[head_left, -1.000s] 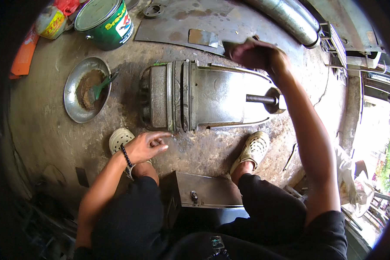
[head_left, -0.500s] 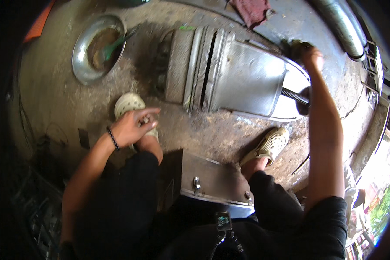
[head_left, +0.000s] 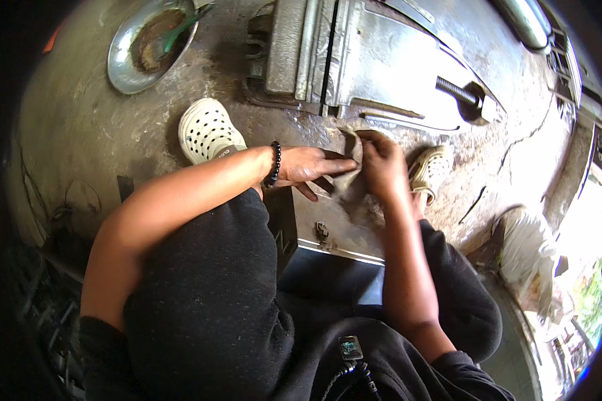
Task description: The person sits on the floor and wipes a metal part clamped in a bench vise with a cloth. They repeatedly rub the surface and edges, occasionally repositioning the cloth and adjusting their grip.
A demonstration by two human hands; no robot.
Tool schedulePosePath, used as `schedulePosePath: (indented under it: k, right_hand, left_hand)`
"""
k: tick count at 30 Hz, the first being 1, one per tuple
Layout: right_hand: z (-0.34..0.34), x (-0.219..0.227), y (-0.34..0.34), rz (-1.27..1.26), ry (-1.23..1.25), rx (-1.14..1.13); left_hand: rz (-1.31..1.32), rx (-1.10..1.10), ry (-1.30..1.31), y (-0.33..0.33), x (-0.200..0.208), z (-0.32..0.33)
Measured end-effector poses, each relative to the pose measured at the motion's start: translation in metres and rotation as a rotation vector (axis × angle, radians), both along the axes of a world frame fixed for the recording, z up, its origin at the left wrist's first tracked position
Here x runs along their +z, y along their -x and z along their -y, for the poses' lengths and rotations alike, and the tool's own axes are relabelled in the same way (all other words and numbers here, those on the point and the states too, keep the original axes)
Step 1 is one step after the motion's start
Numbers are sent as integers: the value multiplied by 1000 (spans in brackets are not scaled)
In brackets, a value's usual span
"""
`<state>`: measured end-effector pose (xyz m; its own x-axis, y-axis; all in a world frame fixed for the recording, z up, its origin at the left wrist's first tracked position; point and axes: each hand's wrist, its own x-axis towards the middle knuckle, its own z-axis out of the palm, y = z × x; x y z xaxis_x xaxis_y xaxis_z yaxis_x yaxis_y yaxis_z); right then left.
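In front of my lap, my right hand (head_left: 384, 168) is closed on a dirty grey-brown rag (head_left: 352, 148). My left hand (head_left: 301, 165), with a black bead bracelet at the wrist, reaches in from the left. Its fingers are stretched and apart, the foremost touching the rag; part of the contact is hidden. Just beyond both hands lies a large metal machine vise (head_left: 388, 60) on its side, its threaded screw (head_left: 456, 91) showing at the right. A thin curved metal rod (head_left: 408, 122) lies along the near edge of the vise.
A metal box (head_left: 334, 227) with a latch stands between my legs, under my hands. At the far left sits a steel bowl (head_left: 122, 63) with brown matter and a green-handled tool (head_left: 175, 32). Metal cylinders (head_left: 525, 23) lie far right. A pale bag (head_left: 525, 244) stands at right.
My right hand has come from the far right of the vise to the middle, above the box. My left hand has moved right to meet it at the rag. The view has shifted.
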<state>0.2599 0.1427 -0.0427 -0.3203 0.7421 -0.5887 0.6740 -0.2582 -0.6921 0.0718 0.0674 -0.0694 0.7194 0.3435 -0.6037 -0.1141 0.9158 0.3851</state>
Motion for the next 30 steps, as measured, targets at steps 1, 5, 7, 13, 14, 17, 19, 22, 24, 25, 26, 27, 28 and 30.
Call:
schedulePosePath:
  k: [1, 5, 7, 13, 14, 17, 19, 22, 24, 25, 26, 27, 28, 30]
  right_hand:
    - [25, -22, 13, -1, -55, -237]
    - [57, -77, 34, 183, -344, -415]
    - [52, -87, 40, 51, -490, -418]
    - [27, -93, 53, 149, -641, -141]
    - [24, -93, 52, 195, -651, -76]
    - [21, -93, 48, 386, -584, 201]
    - [21, -92, 44, 496, -561, 377]
    - [18, -92, 43, 593, -367, 509]
    - [18, -89, 43, 558, -316, 508]
    - [21, -86, 41, 575, -256, 499]
    - [24, -82, 38, 580, -202, 486]
    - [27, -78, 35, 584, -151, 471]
    - [31, -73, 31, 568, -109, 499]
    - [50, -60, 19, 525, -157, 486]
  left_hand:
    - [-112, 50, 94, -3, -10, 6]
    - [-490, 229, 195, 0, -45, 10]
    - [-498, 215, 57, 4, -53, 4]
    - [-685, 222, -88, 6, -61, -16]
    - [-666, 199, -93, 7, -64, -19]
    - [-653, 43, -81, 10, -75, -24]
    - [-647, 55, -80, 10, -81, -19]
    - [-661, 54, -107, 7, -83, -11]
    - [-704, 64, -158, 5, -81, -7]
    - [-711, 54, -180, 4, -79, -7]
    - [-688, 3, -162, 2, -77, -4]
    - [-668, -48, -147, 0, -74, -4]
    - [-683, -51, -267, -2, -71, 2]
    - [-610, -117, -312, -6, -64, 9]
